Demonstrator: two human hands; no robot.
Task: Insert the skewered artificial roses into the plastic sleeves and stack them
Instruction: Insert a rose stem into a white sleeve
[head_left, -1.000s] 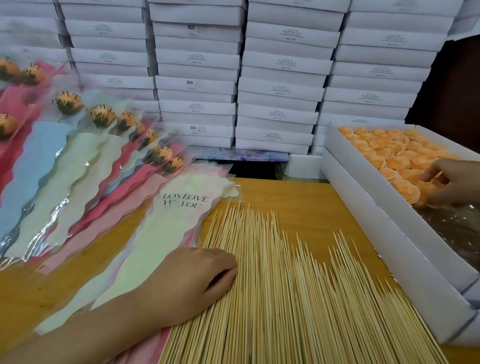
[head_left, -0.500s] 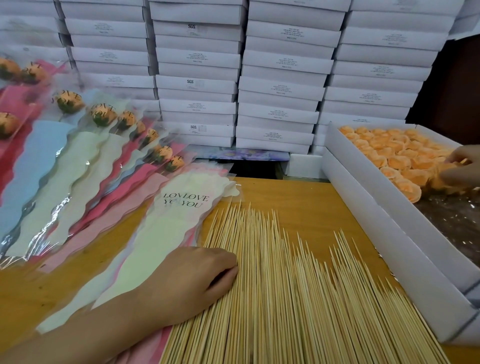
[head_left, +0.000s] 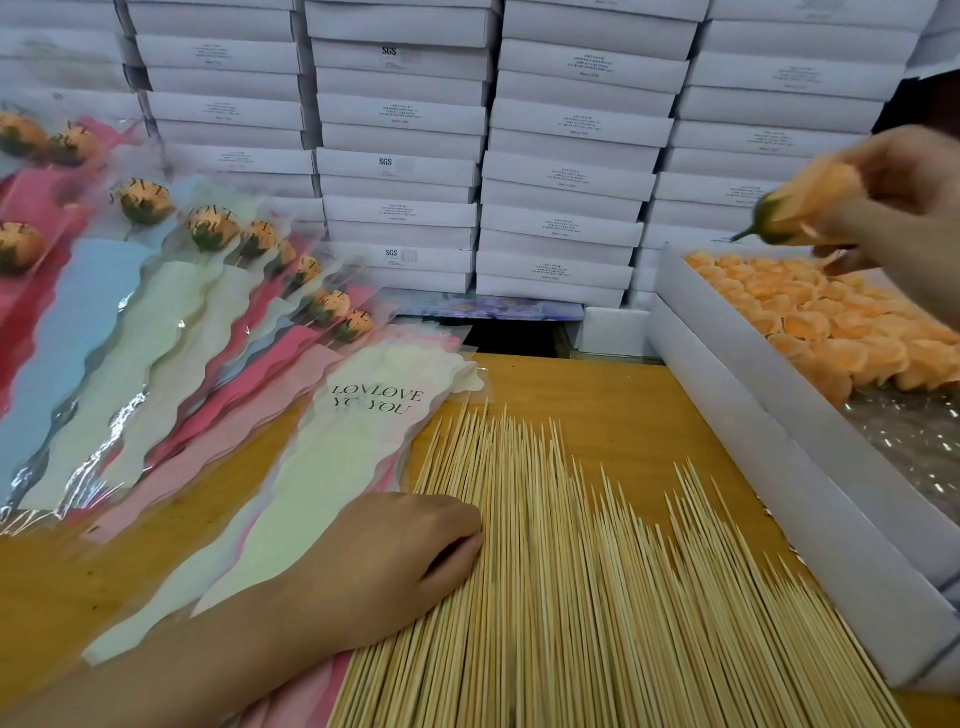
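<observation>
One peach-orange fabric rose (head_left: 810, 202) is pinched in the right hand (head_left: 904, 208) at two o'clock, above the white cardboard tray (head_left: 779, 467). At seven o'clock the left hand (head_left: 395, 566) lies curled on the pale bamboo skewers (head_left: 571, 597); whether it grips one I cannot tell. Best to isolate a single stick and drive it squarely into the green calyx, before the pastel plastic sleeves (head_left: 332, 467) at nine.

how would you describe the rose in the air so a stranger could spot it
Find the long white box of orange roses at the right side of the table. Above its far end, the right hand grips one rose. It alone is lifted out of the box, green base pointing left, with no sleeve around it.
</observation>
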